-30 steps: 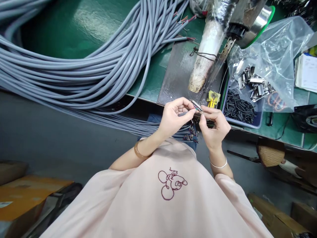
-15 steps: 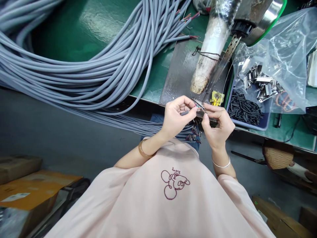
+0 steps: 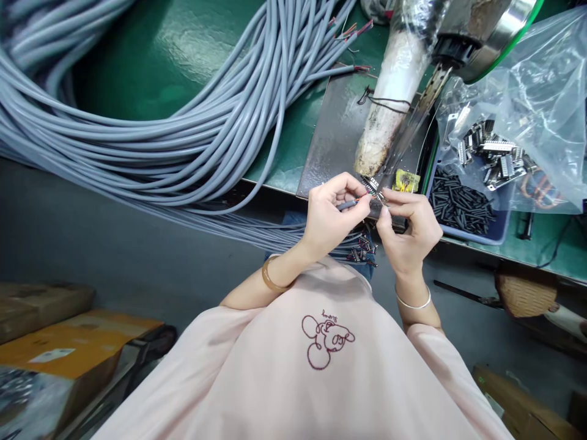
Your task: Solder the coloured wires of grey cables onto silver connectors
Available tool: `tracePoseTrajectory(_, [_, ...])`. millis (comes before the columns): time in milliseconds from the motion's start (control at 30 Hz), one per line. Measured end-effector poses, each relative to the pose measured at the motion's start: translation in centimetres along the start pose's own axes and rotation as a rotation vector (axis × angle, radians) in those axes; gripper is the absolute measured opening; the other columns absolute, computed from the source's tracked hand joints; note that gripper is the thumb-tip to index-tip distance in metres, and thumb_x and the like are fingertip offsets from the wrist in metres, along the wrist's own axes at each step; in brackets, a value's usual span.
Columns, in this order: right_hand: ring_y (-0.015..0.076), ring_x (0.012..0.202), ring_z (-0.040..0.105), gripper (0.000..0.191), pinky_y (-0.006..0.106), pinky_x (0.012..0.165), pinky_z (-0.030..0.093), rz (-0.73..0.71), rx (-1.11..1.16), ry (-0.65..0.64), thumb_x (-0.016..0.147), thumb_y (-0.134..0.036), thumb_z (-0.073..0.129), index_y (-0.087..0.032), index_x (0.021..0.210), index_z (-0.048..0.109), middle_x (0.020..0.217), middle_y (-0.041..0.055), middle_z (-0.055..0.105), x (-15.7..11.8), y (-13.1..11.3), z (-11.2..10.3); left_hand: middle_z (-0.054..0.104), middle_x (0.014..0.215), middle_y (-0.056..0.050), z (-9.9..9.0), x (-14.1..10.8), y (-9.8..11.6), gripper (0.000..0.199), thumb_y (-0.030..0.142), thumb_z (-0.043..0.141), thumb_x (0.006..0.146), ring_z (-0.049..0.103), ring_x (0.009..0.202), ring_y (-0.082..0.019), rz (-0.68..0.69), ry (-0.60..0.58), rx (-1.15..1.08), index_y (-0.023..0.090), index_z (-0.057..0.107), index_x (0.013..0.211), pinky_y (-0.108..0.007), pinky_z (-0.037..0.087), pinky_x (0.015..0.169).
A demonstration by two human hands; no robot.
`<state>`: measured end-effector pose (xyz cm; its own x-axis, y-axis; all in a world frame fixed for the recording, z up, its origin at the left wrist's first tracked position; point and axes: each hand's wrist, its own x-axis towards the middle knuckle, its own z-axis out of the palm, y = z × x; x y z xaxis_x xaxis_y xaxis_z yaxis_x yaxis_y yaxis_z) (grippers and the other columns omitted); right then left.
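Between my hands is a small metal connector (image 3: 372, 184), at the near edge of a dark metal plate (image 3: 328, 146). My left hand (image 3: 337, 211) pinches the end of a grey cable (image 3: 347, 205), whose thin coloured wires reach the connector. The fingers of my right hand (image 3: 408, 229) are closed at the connector's right side, around something thin that is too small to make out. Just beyond the fingertips, a white wrapped rod (image 3: 383, 122) with a scorched tip points down at the plate. A yellow piece (image 3: 406, 181) lies right of the connector.
Thick loops of grey cable (image 3: 220, 140) cover the left of the green table (image 3: 183, 49). On the right, a blue tray (image 3: 498, 235) holds black tubes (image 3: 461, 201), beside a clear bag (image 3: 545, 79) with metal connectors (image 3: 499, 146). Finished-looking cable ends (image 3: 362, 247) hang over my lap.
The whole view has shifted slightly. The connector has turned a little, and more of the grey cable end shows by my left fingertips. Both hands stay close together.
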<state>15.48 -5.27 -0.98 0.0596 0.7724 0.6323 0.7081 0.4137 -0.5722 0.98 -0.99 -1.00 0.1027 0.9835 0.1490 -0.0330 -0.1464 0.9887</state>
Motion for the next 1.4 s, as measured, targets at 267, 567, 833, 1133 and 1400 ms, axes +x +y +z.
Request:
tracePoseTrajectory(267, [0.0183, 0.092, 0.074, 0.017, 0.037, 0.081, 0.061, -0.032, -0.023, 0.022, 0.082, -0.01, 0.072, -0.024, 0.088, 0.063, 0.1, 0.0005, 0.076, 0.3, -0.3, 0.0, 0.059, 0.062, 0.004, -0.1, 0.1, 0.9, 0.01, 0.012, 0.068, 0.078, 0.049, 0.051, -0.003, 0.042, 0.018, 0.039, 0.015, 0.061, 0.071, -0.015, 0.04, 0.049])
tracePoseTrajectory(567, [0.0175, 0.091, 0.074, 0.019, 0.032, 0.079, 0.061, -0.056, -0.058, 0.013, 0.08, -0.008, 0.071, -0.022, 0.085, 0.059, 0.104, 0.0037, 0.077, 0.1, -0.6, -0.2, 0.061, 0.065, 0.003, -0.3, 0.2, 1.3, 0.009, 0.011, 0.067, 0.077, 0.05, 0.053, -0.004, -0.011, -0.015, 0.026, 0.015, 0.061, 0.071, -0.015, 0.041, 0.05])
tracePoseTrajectory(833, [0.0169, 0.091, 0.074, 0.018, 0.032, 0.08, 0.061, -0.065, -0.073, -0.022, 0.082, -0.009, 0.069, -0.023, 0.087, 0.059, 0.102, 0.0033, 0.077, -0.3, -0.2, -0.3, 0.061, 0.063, 0.003, -0.4, 0.0, 0.8, 0.01, 0.011, 0.068, 0.077, 0.05, 0.052, -0.004, -0.057, -0.041, 0.02, 0.015, 0.062, 0.07, -0.016, 0.04, 0.049])
tracePoseTrajectory(1133, [0.0162, 0.093, 0.073, 0.016, 0.032, 0.083, 0.06, -0.038, -0.064, -0.026, 0.085, -0.01, 0.068, -0.023, 0.09, 0.061, 0.102, 0.0018, 0.076, -0.3, -0.4, -0.1, 0.061, 0.065, 0.003, -0.1, -0.6, 0.5, 0.01, 0.014, 0.067, 0.081, 0.052, 0.054, -0.005, 0.003, 0.03, 0.094, 0.016, 0.061, 0.074, -0.017, 0.042, 0.053])
tracePoseTrajectory(1400, [0.0166, 0.091, 0.073, 0.016, 0.032, 0.081, 0.061, -0.05, -0.075, 0.0, 0.084, -0.011, 0.071, -0.024, 0.09, 0.064, 0.1, 0.001, 0.076, 0.2, -0.2, 0.1, 0.059, 0.064, 0.004, 0.2, -0.6, 0.3, 0.009, 0.016, 0.066, 0.083, 0.051, 0.052, -0.005, 0.073, 0.045, 0.161, 0.017, 0.06, 0.076, -0.017, 0.04, 0.051])
